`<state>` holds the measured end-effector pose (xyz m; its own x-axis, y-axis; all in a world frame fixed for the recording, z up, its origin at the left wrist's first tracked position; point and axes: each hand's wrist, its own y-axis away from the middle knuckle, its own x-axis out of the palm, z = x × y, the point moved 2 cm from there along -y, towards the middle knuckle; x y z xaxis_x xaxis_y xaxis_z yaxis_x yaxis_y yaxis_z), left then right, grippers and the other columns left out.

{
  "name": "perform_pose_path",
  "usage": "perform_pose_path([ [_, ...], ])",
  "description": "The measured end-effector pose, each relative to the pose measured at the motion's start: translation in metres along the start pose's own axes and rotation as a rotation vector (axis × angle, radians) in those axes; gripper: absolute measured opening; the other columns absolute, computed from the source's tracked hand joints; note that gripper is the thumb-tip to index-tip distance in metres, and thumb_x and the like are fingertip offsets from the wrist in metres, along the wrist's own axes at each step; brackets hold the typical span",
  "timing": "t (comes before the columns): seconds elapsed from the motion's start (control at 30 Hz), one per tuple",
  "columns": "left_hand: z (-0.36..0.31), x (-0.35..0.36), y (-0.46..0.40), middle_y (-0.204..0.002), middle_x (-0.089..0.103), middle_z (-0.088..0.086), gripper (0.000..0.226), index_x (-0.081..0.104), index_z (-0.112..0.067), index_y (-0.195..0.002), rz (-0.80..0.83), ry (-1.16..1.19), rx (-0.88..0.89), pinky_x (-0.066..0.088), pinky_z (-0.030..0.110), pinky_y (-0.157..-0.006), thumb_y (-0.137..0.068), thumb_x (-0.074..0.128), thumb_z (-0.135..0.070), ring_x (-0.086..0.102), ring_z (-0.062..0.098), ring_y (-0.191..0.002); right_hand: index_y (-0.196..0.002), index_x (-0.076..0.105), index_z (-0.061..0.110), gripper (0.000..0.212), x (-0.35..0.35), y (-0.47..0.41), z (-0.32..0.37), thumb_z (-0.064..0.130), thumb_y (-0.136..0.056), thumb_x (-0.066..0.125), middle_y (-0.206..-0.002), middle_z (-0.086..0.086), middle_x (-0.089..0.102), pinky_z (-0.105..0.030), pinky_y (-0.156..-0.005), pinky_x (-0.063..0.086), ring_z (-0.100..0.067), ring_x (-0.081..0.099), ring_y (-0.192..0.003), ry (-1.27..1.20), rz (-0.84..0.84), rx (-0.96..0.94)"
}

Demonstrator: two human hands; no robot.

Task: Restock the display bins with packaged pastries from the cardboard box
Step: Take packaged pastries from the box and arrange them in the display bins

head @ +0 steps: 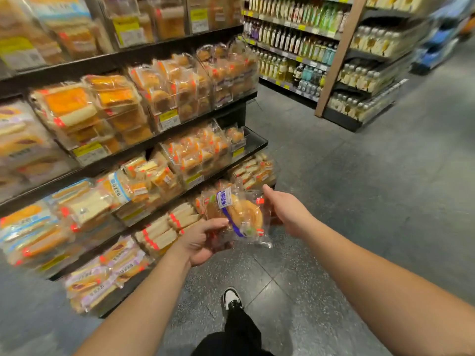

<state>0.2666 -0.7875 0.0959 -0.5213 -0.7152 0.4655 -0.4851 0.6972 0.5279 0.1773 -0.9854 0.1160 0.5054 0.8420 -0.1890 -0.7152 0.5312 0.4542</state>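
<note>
I hold a stack of clear-wrapped round pastries (239,214) with a blue label band, low in front of the shelf rack. My left hand (203,242) cups the stack from below and the near side. My right hand (285,209) presses against its right side, thumb pointing up. Clear display bins (169,119) full of packaged buns and cakes fill the black shelves (252,147) on my left. No cardboard box is in view.
A second rack with bottled oils and drinks (290,47) stands across the aisle at the back right. Grey speckled floor (359,201) stretches to the right. My own shoe (232,299) and dark trouser leg are below the hands.
</note>
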Motion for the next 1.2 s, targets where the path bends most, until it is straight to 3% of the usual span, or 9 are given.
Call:
perform_pose_path([
  [0.13,-0.041,0.004,-0.066,-0.098,0.073,0.018,0.028,0.069,-0.007,-0.101,0.004,0.003,-0.005,0.059,0.039,-0.063,-0.072,0.067,-0.007,0.071,0.028,-0.076,-0.087,0.061,0.024,0.040,-0.002,-0.061,0.012,0.063,-0.089,0.056,-0.072,0.004,0.044,-0.030,-0.066,0.037,-0.012,0.042,-0.063,-0.345,0.324,0.174],
  [0.23,-0.072,0.006,-0.112,-0.101,0.074,0.017,0.049,0.059,-0.007,-0.119,0.001,-0.047,-0.026,0.058,0.041,-0.071,-0.071,0.071,-0.008,0.072,0.029,-0.080,-0.113,0.068,0.020,0.039,-0.008,-0.106,0.024,0.051,-0.087,0.066,-0.093,-0.001,0.065,-0.027,-0.069,0.045,-0.012,0.059,-0.074,-0.252,0.409,0.180],
  [0.4,-0.122,0.021,-0.176,-0.113,0.072,0.019,0.064,0.051,-0.010,-0.134,0.044,-0.099,-0.039,0.056,0.053,-0.089,-0.074,0.071,-0.004,0.071,0.035,-0.097,-0.133,0.054,0.013,0.046,-0.024,-0.172,0.056,0.019,-0.090,0.070,-0.115,-0.008,0.072,-0.026,-0.065,0.052,-0.015,0.071,-0.085,-0.244,0.364,0.165],
  [0.53,-0.152,0.026,-0.213,-0.104,0.075,0.011,0.059,0.047,-0.014,-0.131,-0.014,-0.207,-0.025,0.062,0.034,-0.067,-0.080,0.070,0.004,0.074,0.024,-0.083,-0.127,0.054,0.013,0.038,-0.045,-0.214,0.062,0.013,-0.091,0.069,-0.107,-0.008,0.073,-0.025,-0.061,0.055,-0.016,0.072,-0.083,-0.219,0.248,0.159],
  [0.6,-0.168,0.024,-0.234,-0.100,0.076,0.009,0.060,0.045,-0.018,-0.129,-0.045,-0.263,-0.031,0.062,0.034,-0.069,-0.080,0.072,0.004,0.074,0.024,-0.083,-0.130,0.050,0.010,0.047,-0.063,-0.242,0.066,0.011,-0.088,0.072,-0.112,-0.012,0.071,-0.038,-0.080,0.061,-0.025,0.073,-0.094,-0.189,0.191,0.157],
  [0.7,-0.189,0.021,-0.267,-0.101,0.076,0.009,0.074,0.043,-0.018,-0.131,-0.053,-0.343,-0.056,0.057,0.045,-0.090,-0.069,0.080,-0.005,0.073,0.028,-0.089,-0.131,0.049,0.009,0.054,-0.090,-0.283,0.075,0.012,-0.085,0.076,-0.116,-0.014,0.069,-0.041,-0.083,0.060,-0.028,0.072,-0.098,-0.117,0.136,0.151],
  [1.0,-0.233,0.054,-0.377,-0.098,0.062,-0.020,0.058,0.039,-0.021,-0.146,-0.244,-0.647,0.016,0.042,0.007,-0.059,-0.097,0.053,-0.048,0.060,-0.011,-0.071,-0.129,0.057,0.022,0.090,-0.148,-0.428,0.100,0.051,-0.050,0.089,-0.116,-0.004,0.071,-0.048,-0.098,0.053,-0.021,0.072,-0.100,0.174,0.211,0.080],
  [1.13,-0.252,0.066,-0.428,-0.143,0.052,-0.006,0.090,0.029,-0.025,-0.154,-0.352,-0.813,0.020,0.038,0.029,-0.104,-0.083,0.054,-0.074,0.056,0.014,-0.122,-0.128,0.058,0.019,0.065,-0.173,-0.492,0.136,0.036,-0.072,0.084,-0.116,0.000,0.069,-0.044,-0.100,0.051,-0.019,0.068,-0.103,0.387,0.248,0.023],
  [1.2,-0.263,0.070,-0.453,-0.140,0.054,-0.005,0.096,0.036,-0.020,-0.149,-0.407,-0.880,-0.009,0.043,0.034,-0.102,-0.076,0.061,-0.077,0.056,0.017,-0.118,-0.130,0.056,0.019,0.069,-0.182,-0.525,0.152,0.040,-0.071,0.083,-0.118,-0.001,0.068,-0.044,-0.098,0.052,-0.019,0.067,-0.103,0.513,0.275,-0.007],
])
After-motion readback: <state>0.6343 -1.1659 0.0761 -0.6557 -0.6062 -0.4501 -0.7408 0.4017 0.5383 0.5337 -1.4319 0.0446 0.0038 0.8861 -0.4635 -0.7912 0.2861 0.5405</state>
